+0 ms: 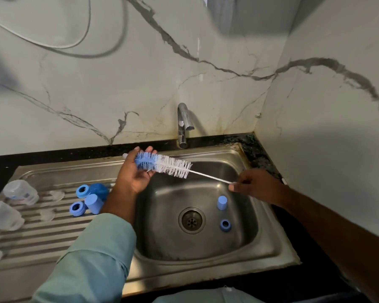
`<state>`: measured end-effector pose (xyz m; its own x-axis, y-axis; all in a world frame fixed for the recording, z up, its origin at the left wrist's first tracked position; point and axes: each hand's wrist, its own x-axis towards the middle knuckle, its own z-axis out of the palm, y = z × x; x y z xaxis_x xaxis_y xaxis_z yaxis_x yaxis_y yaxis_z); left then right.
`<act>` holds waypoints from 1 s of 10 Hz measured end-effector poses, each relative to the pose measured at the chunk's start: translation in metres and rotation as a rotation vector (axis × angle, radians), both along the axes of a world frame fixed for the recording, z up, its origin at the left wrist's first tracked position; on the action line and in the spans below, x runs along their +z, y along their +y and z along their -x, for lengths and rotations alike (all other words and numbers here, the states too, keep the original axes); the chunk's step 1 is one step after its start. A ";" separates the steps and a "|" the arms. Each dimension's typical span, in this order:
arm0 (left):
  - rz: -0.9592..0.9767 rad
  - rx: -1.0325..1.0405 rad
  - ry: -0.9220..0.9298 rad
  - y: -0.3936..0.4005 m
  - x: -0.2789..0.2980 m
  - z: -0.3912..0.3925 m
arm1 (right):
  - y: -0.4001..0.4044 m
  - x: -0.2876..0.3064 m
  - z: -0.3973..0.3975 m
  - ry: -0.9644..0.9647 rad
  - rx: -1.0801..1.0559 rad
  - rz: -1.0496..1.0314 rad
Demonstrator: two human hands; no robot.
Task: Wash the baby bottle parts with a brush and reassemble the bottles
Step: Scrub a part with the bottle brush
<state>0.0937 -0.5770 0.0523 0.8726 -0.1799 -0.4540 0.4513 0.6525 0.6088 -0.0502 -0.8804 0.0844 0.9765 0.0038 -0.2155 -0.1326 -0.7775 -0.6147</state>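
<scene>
From the head view, the right hand (255, 185) is pinching the far end of the bottle brush (163, 165) by its thin white wire handle, fingers curled round the tip. The left hand (137, 173) is lying open, palm up, beneath the blue bristle end, fingers relaxed and touching the bristles without closing on them.

The brush's long axis is running from upper left to lower right across the back of the sink basin (162, 243), bristle head toward the left hand, handle toward the right. No part is meeting the bristles yet. The nearest loose pieces are sitting below in the basin: a blue cap (222, 202) standing just right of the drain (192, 220), and a blue screw ring (225, 225) lying a little nearer the viewer. Both are lying closer to the right hand, which is occupied, so the free left hand looks the likelier one to fetch a piece.

On the ribbed steel drainboard (42, 235) to the left, two more blue rings (82, 191), another cap (94, 203) and a darker blue piece are clustering just beside the left forearm, with clear bottles (20, 191) lying further left. Two faint clear shapes there may be teats; I cannot tell.

The tap (183, 124) is standing behind the basin, no water showing. Grey-veined marble walls are meeting in a corner at right, above a dark counter.
</scene>
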 end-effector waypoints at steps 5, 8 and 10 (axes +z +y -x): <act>-0.023 -0.111 -0.053 0.011 -0.010 -0.007 | 0.045 -0.026 0.004 0.220 -0.186 -0.183; 0.160 -0.029 0.049 0.025 -0.008 -0.006 | 0.049 -0.045 0.018 -0.623 0.081 0.610; 0.045 -0.098 -0.116 0.027 -0.002 -0.005 | 0.059 -0.007 0.011 0.508 -0.135 -0.724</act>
<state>0.0987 -0.5500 0.0507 0.8959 -0.2852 -0.3407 0.4428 0.6366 0.6314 -0.0617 -0.8211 0.0773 0.7658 0.1988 -0.6115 -0.5848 -0.1800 -0.7909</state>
